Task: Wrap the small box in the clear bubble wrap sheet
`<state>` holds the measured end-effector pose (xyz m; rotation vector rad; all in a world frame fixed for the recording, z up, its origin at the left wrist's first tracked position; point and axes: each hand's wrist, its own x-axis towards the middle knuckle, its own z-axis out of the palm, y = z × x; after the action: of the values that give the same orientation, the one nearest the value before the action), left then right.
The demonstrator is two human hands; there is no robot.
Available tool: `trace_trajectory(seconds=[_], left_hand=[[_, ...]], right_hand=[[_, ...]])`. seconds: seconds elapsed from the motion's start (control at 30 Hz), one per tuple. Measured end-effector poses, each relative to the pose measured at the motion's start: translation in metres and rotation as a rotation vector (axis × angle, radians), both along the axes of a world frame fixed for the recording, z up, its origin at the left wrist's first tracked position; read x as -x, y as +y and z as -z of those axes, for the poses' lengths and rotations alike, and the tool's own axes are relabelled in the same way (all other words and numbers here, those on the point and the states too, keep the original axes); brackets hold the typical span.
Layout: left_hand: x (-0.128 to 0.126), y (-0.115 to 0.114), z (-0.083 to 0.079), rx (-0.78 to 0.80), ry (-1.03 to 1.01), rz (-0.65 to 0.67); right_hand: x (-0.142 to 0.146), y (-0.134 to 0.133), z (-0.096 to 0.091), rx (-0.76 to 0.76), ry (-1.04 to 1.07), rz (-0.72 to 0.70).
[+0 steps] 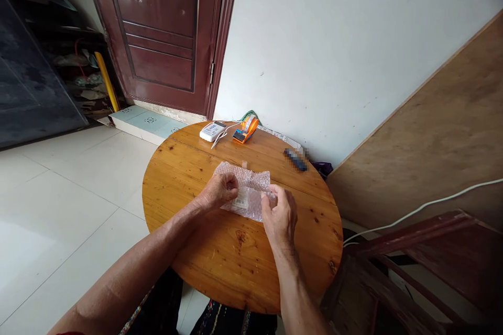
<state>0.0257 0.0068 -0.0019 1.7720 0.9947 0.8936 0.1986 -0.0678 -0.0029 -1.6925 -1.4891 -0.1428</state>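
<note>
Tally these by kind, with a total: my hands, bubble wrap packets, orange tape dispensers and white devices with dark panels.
Left hand and right hand: 2
Bubble wrap packet: 1
Orange tape dispenser: 1
White device with dark panel: 1
Total: 5

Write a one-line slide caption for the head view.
Left hand and right hand at bubble wrap on a round wooden table, orange tape dispenser beyond.

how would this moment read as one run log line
bubble wrap: on wooden table | left hand: at wrap's left side | right hand: at wrap's right edge | beyond: orange tape dispenser, white device with cable
</note>
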Motion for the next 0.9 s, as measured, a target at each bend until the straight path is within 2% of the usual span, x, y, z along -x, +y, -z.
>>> trace_trajectory(seconds=[0.1, 0.2, 0.27, 0.47, 0.6, 0.8, 0.9], left_hand=[[-0.001, 0.001, 0.0, -0.025, 0.02, -0.005], [-0.001, 0.001, 0.001, -0.048, 0.022, -0.006], [0.0, 0.001, 0.001, -0.056, 0.031, -0.016], [0.001, 0.003, 0.005, -0.042, 0.024, -0.004], [0.003, 0.007, 0.006, -0.021, 0.062, -0.026], [0.032, 0.003, -0.011, 0.014, 0.316, -0.143], [0.052, -0.005, -0.014, -0.05, 0.478, -0.264]], right_hand=[[0.017, -0.008, -0.007, -0.068, -0.222, -0.114], [0.028, -0.012, -0.008, -0.006, -0.334, -0.249], [0.029, -0.011, -0.006, 0.022, -0.348, -0.285], [0.025, -0.007, -0.003, 0.076, -0.362, -0.295], [0.028, -0.008, -0.003, 0.042, -0.392, -0.267], [0.031, -0.008, -0.004, 0.097, -0.474, -0.262], [0.034, -0.009, -0.005, 0.148, -0.529, -0.256]])
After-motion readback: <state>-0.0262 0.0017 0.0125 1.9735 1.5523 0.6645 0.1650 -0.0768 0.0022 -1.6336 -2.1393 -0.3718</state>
